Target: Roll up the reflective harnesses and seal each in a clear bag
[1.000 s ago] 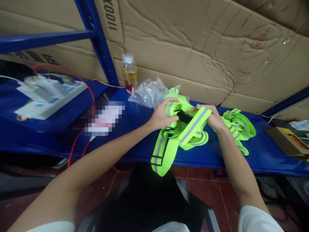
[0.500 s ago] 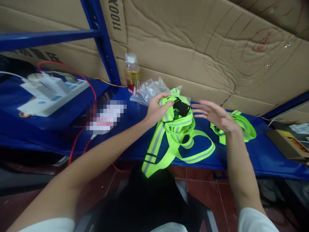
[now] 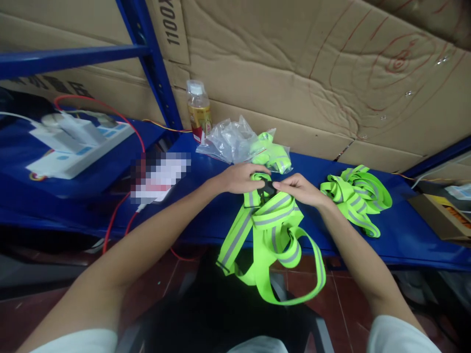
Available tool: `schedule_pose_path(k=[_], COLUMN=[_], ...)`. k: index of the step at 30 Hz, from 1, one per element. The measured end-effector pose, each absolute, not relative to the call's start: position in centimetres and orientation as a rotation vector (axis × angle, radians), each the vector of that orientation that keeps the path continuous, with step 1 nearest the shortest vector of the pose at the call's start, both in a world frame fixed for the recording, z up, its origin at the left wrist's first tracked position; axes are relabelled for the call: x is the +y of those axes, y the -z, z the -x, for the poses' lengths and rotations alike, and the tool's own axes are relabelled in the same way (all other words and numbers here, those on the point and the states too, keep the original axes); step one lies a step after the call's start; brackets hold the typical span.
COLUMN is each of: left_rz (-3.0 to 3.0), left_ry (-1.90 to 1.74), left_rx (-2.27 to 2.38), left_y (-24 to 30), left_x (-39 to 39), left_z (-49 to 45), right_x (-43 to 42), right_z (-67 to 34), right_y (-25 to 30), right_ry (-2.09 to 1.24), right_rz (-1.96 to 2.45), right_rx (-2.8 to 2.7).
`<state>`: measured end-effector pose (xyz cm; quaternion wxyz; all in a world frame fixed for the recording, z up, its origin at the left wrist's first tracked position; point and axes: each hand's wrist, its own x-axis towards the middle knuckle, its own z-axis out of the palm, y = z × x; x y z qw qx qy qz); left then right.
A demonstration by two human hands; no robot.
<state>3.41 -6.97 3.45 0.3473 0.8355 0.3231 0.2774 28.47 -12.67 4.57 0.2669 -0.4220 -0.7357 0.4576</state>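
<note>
A neon-yellow reflective strap harness [image 3: 274, 215] with grey stripes hangs in loops from both my hands, over the front edge of the blue shelf. My left hand [image 3: 243, 179] is closed on its upper left part, beside a black buckle [image 3: 268, 189]. From the other side my right hand [image 3: 300, 189] pinches the same buckle and webbing between thumb and fingers. The fingertips partly hide the buckle, so I cannot tell whether it is fastened. A black strap slider [image 3: 222, 267] shows at the lower left loop.
Behind my hands lie clear plastic bags [image 3: 231, 139], one holding neon webbing [image 3: 272, 153], near a bottle [image 3: 199, 110]. Another bundled reflective harness [image 3: 356, 196] rests on the blue shelf [image 3: 390, 240] at right, beside an open cardboard box [image 3: 437, 215]. A power strip [image 3: 81, 152] stands left.
My right hand has come in from the right and closed on the buckle. My left hand and the harness have moved nearer to me, uncovering the bagged webbing behind.
</note>
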Motion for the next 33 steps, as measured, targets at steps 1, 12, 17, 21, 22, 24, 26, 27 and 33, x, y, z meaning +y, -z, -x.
schedule_pose_path(k=[1,12,17,21,22,24,26,27,33], left_rz=[-2.259,-2.199,-2.131,-2.126,-2.148,-2.187,-2.189,-2.171,-1.867], left_ry=[-0.659,-0.437,-0.274,-0.531,-0.622,-0.729,-0.747,-0.728,-0.668], left_rx=[0.839,0.6,0.664,0.586,0.56,0.533,0.543,0.562,0.682], left_y=[-3.5,-4.3,-4.4,-4.4,-4.4,-4.3,-4.2,-4.2,-4.5], left_x=[-7.1,-4.2,-3.5,-3.8,-4.0,-4.3,-4.5,-4.6,-4.7], left_z=[-3.2,-0.4,0.8,0.3,0.0,-0.6,-0.9,-0.9,-0.9], right_x=[-12.6,-12.1,-12.0,-12.0,-12.0,-12.0,-12.0,-12.1,-12.3], right_z=[-28.3,-29.8,-29.9,-30.1,-30.1,-30.3,-30.4,-30.5,-31.0], right_y=[-4.2,-4.9,-5.3,-5.4,-5.4,-5.6,-5.8,-5.9,-5.9], right_ry=[-1.275,-1.255,-1.157,-1.031,-1.003,-0.981,-1.051,-1.133,-1.755], right_rz=[1.161,1.148,1.118,1.047,1.031,1.021,1.023,1.018,0.97], right_rx=[-1.978,-2.129,-2.168,-2.163,-2.156,-2.14,-2.079,-2.029,-1.923])
